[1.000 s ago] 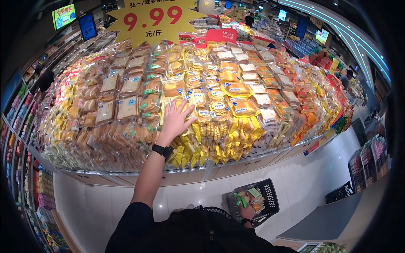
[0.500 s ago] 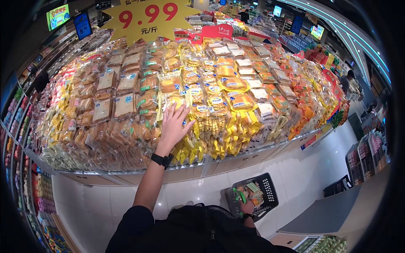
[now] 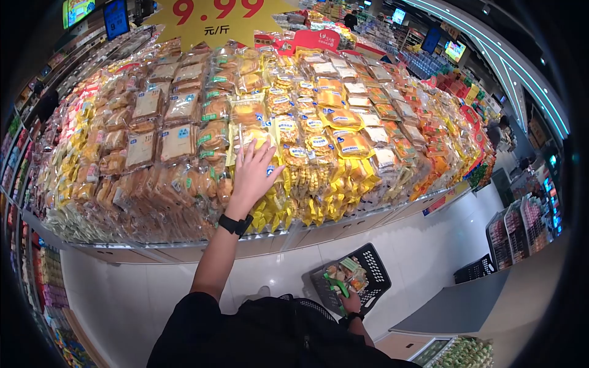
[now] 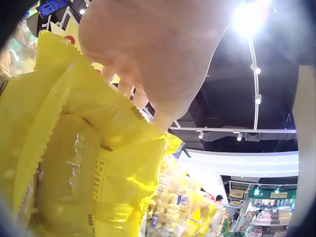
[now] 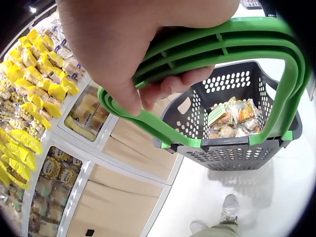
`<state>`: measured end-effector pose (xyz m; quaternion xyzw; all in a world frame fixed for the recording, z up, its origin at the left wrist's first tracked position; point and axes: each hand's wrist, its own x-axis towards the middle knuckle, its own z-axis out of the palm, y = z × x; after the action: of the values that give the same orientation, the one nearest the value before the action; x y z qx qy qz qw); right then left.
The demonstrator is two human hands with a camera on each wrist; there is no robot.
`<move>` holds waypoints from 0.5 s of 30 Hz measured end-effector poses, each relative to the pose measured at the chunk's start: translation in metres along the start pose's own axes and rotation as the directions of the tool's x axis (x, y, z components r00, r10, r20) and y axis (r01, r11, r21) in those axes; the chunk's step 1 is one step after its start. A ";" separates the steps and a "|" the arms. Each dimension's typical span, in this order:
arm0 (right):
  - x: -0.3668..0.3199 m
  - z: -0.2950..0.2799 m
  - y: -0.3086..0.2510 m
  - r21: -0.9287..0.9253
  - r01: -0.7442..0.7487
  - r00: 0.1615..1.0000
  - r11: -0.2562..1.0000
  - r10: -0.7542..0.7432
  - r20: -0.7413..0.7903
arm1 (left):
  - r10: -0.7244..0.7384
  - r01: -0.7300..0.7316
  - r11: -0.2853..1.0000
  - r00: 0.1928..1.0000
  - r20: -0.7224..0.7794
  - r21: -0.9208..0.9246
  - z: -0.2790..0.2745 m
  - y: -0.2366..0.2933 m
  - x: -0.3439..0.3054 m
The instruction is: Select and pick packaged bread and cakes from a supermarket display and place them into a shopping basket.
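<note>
In the head view my left hand (image 3: 254, 173) lies with fingers spread on a yellow clear-fronted bread packet (image 3: 250, 136) at the near part of a large heap of packaged bakery goods. The left wrist view has the palm (image 4: 148, 54) over the crinkled yellow wrapper (image 4: 69, 123), its fingertips partly hidden. Low at my right side, my right hand (image 3: 351, 303) grips the handle of a dark shopping basket (image 3: 377, 270). Seen from the right wrist, its fingers curl round the green handle (image 5: 291, 74). Several wrapped food packs (image 5: 234, 118) lie inside the basket, which hangs over the floor.
Rows of wrapped bread (image 3: 178, 144) and cakes fill the display, whose metal edge (image 3: 294, 232) runs in front of me. A yellow price sign (image 3: 215, 27) stands above. Shelves (image 3: 18, 202) line the left; stacked baskets (image 3: 515, 224) and a grey counter (image 3: 438, 306) are on the right.
The head view has shifted, moving the display up and left in frame. My left hand has slid slightly nearer me, showing more of the packet. My right hand still holds the basket.
</note>
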<state>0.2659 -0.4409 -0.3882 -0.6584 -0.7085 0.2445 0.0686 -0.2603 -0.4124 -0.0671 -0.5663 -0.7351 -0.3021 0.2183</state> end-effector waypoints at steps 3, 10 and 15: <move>-0.009 0.005 0.025 0.109 0.000 0.999 0.994 0.006 -0.053 | 0.020 -0.043 0.978 0.994 -0.110 -0.206 -0.020 0.012 -0.006; -0.040 0.003 0.047 0.237 -0.114 0.978 0.965 0.151 -0.146 | 0.105 -0.199 0.589 0.980 -0.170 -0.783 0.036 0.074 -0.102; -0.003 0.001 0.035 -0.217 -0.225 0.965 0.950 0.248 0.084 | 0.366 0.278 0.507 0.787 0.496 -0.816 0.105 0.142 -0.174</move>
<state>0.2974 -0.4439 -0.4031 -0.7277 -0.6485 0.2125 -0.0688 -0.0751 -0.4367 -0.2305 -0.6822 -0.4976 -0.4177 -0.3355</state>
